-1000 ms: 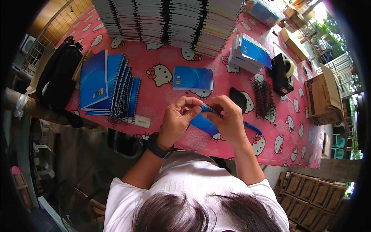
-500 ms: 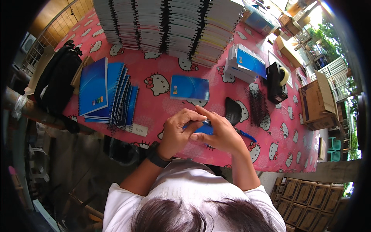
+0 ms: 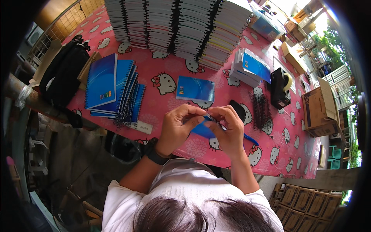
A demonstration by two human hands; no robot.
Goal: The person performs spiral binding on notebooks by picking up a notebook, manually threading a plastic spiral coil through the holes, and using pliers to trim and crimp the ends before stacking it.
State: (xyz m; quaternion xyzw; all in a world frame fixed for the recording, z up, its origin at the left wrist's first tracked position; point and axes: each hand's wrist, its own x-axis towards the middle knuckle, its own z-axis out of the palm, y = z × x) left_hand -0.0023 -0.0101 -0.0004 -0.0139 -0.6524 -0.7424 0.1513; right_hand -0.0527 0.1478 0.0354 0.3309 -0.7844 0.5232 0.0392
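While the left hand (image 3: 178, 127) steadied the small blue notebook (image 3: 203, 129) above the worktop (image 3: 166, 112), the right hand (image 3: 228, 129) pinched its black spiral binding (image 3: 216, 122), both closed on it.

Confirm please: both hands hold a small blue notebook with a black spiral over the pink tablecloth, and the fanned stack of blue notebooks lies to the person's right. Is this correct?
Not quite. The head view shows the fanned stack of blue notebooks on the person's left. Both the left hand and the right hand do hold the small blue notebook over the pink tablecloth.

Notebook pile (image 3: 114, 91) left of hands (image 3: 203, 129)
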